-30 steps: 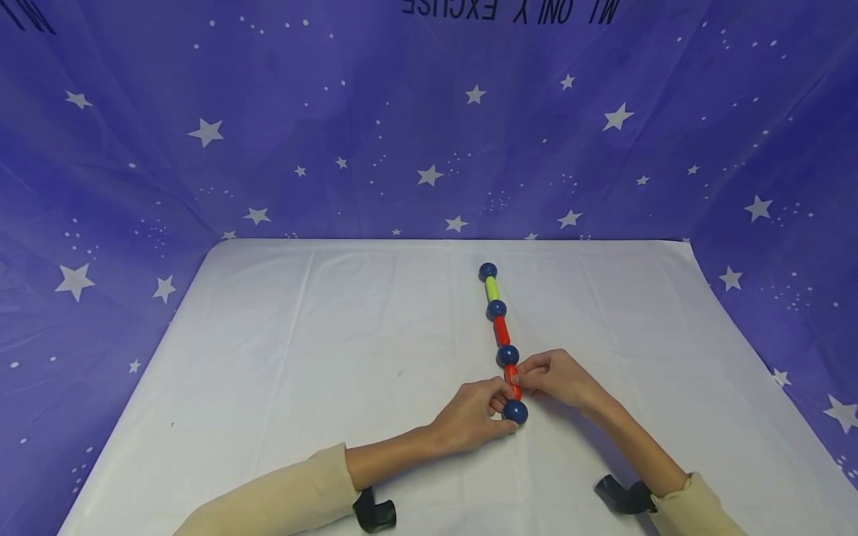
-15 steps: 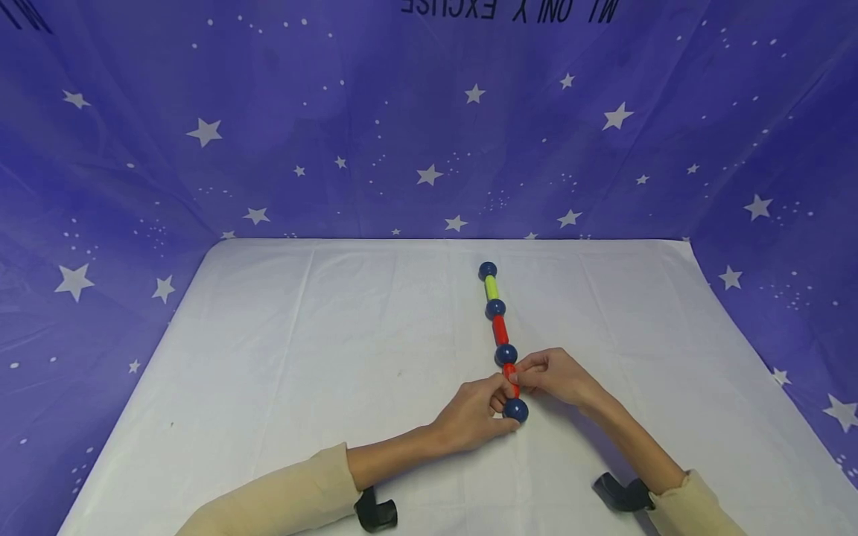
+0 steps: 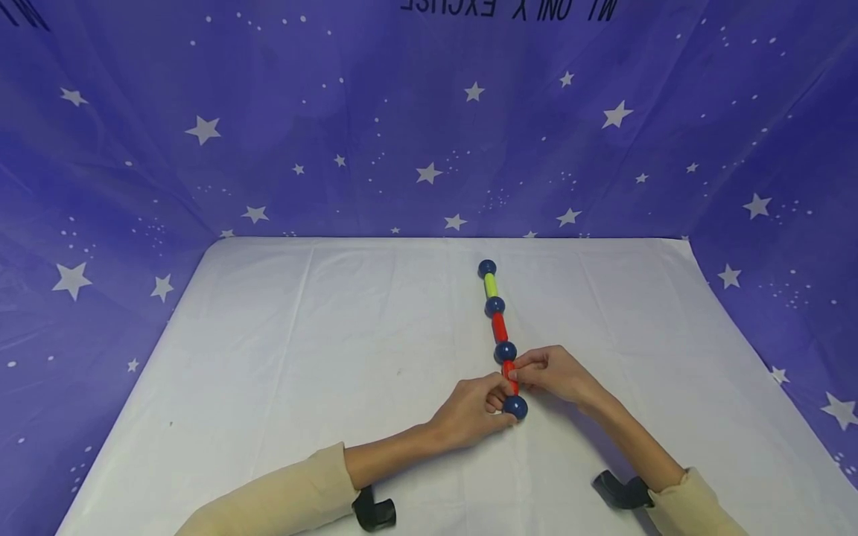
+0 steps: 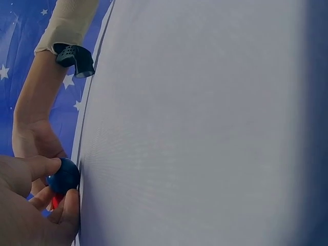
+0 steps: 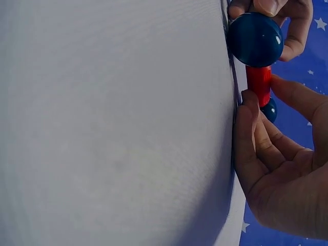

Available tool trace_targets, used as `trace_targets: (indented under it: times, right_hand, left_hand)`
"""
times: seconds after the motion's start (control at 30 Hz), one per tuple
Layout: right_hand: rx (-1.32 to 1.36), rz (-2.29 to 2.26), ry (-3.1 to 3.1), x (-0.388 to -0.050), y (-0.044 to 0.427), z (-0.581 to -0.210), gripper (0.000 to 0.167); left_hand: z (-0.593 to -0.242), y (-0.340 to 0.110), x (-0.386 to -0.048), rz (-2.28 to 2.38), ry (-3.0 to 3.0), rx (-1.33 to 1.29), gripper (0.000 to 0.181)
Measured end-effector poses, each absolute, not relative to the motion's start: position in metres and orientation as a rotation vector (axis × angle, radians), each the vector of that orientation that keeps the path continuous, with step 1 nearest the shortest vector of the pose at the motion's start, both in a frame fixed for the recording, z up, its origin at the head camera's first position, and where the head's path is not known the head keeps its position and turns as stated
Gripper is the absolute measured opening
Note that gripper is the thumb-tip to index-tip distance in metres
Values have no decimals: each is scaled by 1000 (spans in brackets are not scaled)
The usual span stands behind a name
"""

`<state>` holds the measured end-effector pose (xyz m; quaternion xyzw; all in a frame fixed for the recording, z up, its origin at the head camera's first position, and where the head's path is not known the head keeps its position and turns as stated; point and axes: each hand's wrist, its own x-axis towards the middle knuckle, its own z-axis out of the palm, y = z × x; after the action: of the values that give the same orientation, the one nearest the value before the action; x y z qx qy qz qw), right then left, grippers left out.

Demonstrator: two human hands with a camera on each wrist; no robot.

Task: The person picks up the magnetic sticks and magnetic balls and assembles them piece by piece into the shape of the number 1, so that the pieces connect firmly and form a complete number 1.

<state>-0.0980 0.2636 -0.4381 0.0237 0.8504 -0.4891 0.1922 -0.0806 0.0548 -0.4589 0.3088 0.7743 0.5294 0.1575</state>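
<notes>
A chain of blue balls and short rods runs toward the back of the table in the head view. My left hand pinches the nearest blue ball between thumb and fingers. Just beyond it, my right hand pinches the nearest red rod, which joins that ball to another blue ball. Farther along come a second red rod, a blue ball, a yellow-green rod and the end ball. Fingers partly cover the nearest red rod.
White cloth covers the table. A purple-blue curtain with stars stands behind and along both sides. A black wrist mount sits at the left sleeve, and another mount at the right sleeve.
The chain and both hands appear very slightly higher in the head view, along with the whole scene. Both hands keep the same hold.
</notes>
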Motion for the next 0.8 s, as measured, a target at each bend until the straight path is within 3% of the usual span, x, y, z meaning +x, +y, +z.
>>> trace_targets:
  times: [0.8]
  right_hand:
    - [-13, -1337, 2400, -109, 250, -437, 26]
  left_hand:
    - [-460, 44, -82, 1558, 2247, 814, 27]
